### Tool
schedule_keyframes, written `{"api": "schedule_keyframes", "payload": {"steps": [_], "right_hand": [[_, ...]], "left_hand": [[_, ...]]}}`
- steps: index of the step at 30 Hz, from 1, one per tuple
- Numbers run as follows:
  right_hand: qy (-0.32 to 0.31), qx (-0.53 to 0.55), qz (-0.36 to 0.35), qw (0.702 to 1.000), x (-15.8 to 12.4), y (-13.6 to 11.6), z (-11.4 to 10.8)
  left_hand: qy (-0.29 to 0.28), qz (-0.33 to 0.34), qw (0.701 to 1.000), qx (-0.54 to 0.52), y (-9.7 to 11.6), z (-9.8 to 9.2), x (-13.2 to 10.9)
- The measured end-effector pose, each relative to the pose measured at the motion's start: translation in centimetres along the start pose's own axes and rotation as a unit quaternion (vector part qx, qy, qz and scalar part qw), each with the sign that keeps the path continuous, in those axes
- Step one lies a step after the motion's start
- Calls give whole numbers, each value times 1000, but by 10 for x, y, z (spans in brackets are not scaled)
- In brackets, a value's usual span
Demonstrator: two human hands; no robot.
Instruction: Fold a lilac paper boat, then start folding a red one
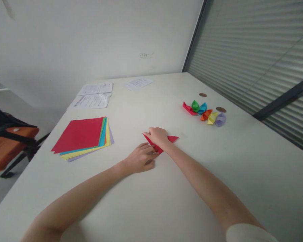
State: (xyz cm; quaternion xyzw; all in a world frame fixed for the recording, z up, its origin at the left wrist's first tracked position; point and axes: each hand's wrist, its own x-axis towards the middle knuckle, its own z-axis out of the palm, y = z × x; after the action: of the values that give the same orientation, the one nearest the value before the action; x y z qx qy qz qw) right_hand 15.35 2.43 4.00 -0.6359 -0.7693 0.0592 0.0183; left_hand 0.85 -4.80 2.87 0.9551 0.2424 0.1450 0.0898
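A folded red paper (172, 138) lies on the white table, its pointed ends showing on both sides of my right hand (158, 136). That hand presses down on the paper from above, its fingers curled in and covering the middle. My left hand (141, 158) rests at the near left edge of the same paper, fingertips on it, fingers bent and a little apart with the thumb lower down. Both hands nearly touch each other.
Fanned coloured sheets with red on top (82, 134) lie at the left. Several small folded paper boats (206, 115) stand at the right, near two brown discs (221, 109). Printed pages (92, 100) lie at the back left. An orange chair (13, 144) stands beyond the left edge.
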Motion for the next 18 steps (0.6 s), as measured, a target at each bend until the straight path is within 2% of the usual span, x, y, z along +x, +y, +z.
{"api": "schedule_keyframes", "payload": {"steps": [9,14,18], "right_hand": [[7,-5,-1,1000,1,1,4],[-4,-3,1,1000,1,1,1],[-9,3,2,1000,0,0,0]], "left_hand": [[-2,-1,1000,-13,-2,2,0],[26,-20,999,-8,-3,6,-3],[23,-29,999,-5,-3,7,-4]]}}
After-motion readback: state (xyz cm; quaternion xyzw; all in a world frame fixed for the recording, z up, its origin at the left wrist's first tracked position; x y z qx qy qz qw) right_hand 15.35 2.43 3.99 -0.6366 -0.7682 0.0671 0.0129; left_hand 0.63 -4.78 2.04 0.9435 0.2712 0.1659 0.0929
